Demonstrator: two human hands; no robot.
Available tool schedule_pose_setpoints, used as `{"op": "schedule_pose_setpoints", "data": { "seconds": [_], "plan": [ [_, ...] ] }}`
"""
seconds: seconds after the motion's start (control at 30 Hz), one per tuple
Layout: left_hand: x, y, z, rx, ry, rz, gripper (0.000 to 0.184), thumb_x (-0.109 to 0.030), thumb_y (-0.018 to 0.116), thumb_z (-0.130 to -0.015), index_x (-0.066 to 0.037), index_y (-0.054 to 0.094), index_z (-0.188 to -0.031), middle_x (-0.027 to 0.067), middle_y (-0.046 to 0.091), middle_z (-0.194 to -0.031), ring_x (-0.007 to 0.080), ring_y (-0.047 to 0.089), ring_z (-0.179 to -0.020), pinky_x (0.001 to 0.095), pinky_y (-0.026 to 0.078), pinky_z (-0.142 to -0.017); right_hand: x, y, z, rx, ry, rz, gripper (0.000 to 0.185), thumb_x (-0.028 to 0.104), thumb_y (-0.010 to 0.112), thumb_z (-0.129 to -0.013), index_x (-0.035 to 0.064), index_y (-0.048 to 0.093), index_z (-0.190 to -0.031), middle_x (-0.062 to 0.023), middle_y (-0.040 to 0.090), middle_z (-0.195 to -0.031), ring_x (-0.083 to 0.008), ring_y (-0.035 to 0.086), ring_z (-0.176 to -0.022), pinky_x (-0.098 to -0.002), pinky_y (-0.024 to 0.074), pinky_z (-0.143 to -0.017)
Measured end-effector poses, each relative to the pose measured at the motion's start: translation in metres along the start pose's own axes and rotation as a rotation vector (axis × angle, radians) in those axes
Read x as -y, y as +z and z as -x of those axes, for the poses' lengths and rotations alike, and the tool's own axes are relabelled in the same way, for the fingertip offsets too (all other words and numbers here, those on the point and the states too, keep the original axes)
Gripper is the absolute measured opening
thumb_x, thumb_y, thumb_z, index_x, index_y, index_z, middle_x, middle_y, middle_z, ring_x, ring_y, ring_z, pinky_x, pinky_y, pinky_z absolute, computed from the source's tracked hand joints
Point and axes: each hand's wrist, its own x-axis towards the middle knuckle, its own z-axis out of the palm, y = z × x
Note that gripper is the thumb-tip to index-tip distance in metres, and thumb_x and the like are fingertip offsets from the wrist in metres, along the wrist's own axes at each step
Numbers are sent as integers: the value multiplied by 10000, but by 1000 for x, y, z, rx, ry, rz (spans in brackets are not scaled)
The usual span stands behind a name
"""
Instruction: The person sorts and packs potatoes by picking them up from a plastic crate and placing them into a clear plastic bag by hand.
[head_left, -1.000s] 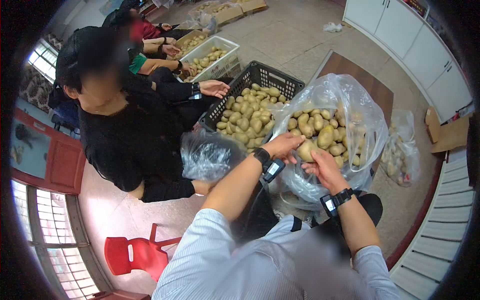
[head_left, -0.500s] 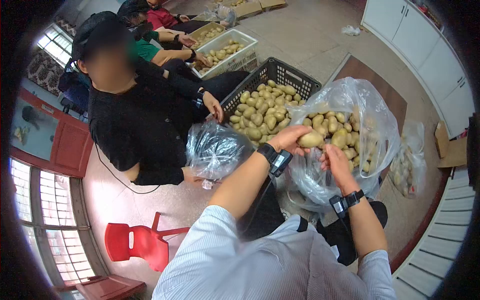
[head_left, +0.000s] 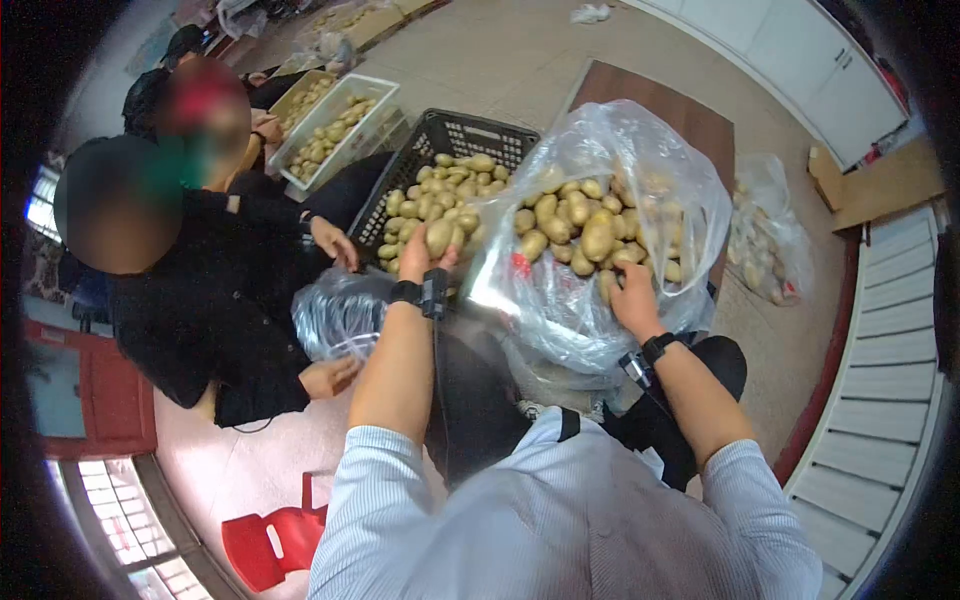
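Note:
My left hand (head_left: 418, 266) is closed around a potato (head_left: 440, 237) over the near right part of the black crate (head_left: 480, 135). Loose potatoes (head_left: 440, 190) fill much of that crate. A clear plastic bag (head_left: 565, 310) stands beside it, its mouth spread wide and potatoes (head_left: 575, 215) piled inside. My right hand (head_left: 634, 302) reaches into the near side of this bag, fingers curled on a potato (head_left: 606, 283) that they partly hide.
On the left a person in black (head_left: 215, 300) holds a crumpled clear bag (head_left: 345, 310). Behind are a white crate (head_left: 385, 95) of potatoes and other people. A brown board (head_left: 650, 95) lies under the bag; another filled bag (head_left: 770, 230) is at right. A red chair (head_left: 255, 550) stands lower left.
My left hand has carried its potato from the bag over to the black crate. My right hand has moved onto the potatoes in the bag. The camera view has shifted.

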Motion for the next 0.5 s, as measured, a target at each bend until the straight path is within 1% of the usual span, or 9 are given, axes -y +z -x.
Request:
{"op": "schedule_pose_setpoints", "data": {
  "seconds": [0.13, 0.2, 0.23, 0.3, 0.33, 0.4, 0.43, 0.47, 0.5],
  "plan": [
    [3, -4, -8, -32, -16, 12, 472, -312, 619, -852, -32, 452, -1194, 166, 557, -1080, 304, 602, -782, 362, 570, -587, -6, 6, 1, 52, 2, 54, 336, 210, 587, -827, 38, 523, -1109, -211, 508, -1090, -384, 529, -984, -440, 455, -824],
    [5, 2, -2, -108, 92, -67, 474, -367, 536, -888, 23, 471, -1151, 185, 569, -975, 280, 609, -686, 328, 556, -501, -13, 12, 2, 104, -119, 189, 356, 192, 580, -819, 60, 504, -1141, -198, 493, -1130, -382, 547, -962, -450, 470, -808],
    [5, 2, -1, -110, 91, -67, 474, -367, 536, -888, 23, 471, -1151, 185, 569, -975, 280, 609, -686, 328, 556, -501, -17, 15, 3, 106, -120, 188, 356, 192, 580, -819, 60, 504, -1141, -198, 493, -1130, -382, 547, -962, -450, 470, -808],
    [7, -2, -4, -117, 127, -36, 454, -324, 541, -888, 45, 468, -1141, 199, 537, -1031, 289, 602, -732, 326, 567, -523, -15, 15, 8, 156, -224, 221, 366, 174, 565, -813, 97, 494, -1164, -181, 495, -1142, -379, 572, -911, -467, 482, -779],
    [7, -4, -6, -120, 129, -34, 454, -324, 541, -888, 45, 468, -1141, 199, 537, -1031, 289, 602, -732, 326, 567, -523, -14, 15, 10, 159, -227, 219, 366, 174, 565, -813, 97, 494, -1164, -181, 495, -1142, -379, 572, -911, -467, 482, -779],
    [6, -11, -14, -99, 120, -26, 423, -267, 534, -888, 69, 461, -1134, 201, 509, -1076, 296, 592, -763, 329, 574, -549, 7, 5, 14, 232, -135, 236, 356, 161, 560, -797, 126, 511, -1148, -167, 511, -1098, -375, 586, -884, -479, 489, -737],
    [6, -14, -21, -111, 118, -40, 356, -212, 506, -889, 87, 489, -1080, 201, 524, -1033, 285, 589, -751, 332, 575, -560, 9, 5, 16, 236, -142, 232, 356, 161, 560, -797, 126, 511, -1148, -167, 511, -1098, -375, 586, -884, -479, 489, -737],
    [6, -19, -24, -117, 124, -37, 356, -212, 506, -889, 87, 489, -1080, 201, 524, -1033, 285, 589, -751, 332, 575, -560, 9, 5, 16, 260, -136, 280, 343, 157, 553, -794, 132, 517, -1135, -164, 518, -1061, -375, 589, -869, -482, 488, -720],
    [6, -22, -28, -114, 124, -53, 328, -175, 509, -875, 82, 467, -1073, 192, 532, -1001, 309, 598, -758, 383, 581, -606, 8, 5, 17, 282, -130, 327, 331, 153, 546, -792, 139, 523, -1122, -161, 524, -1025, -374, 592, -853, -485, 487, -703]
  ]
}}
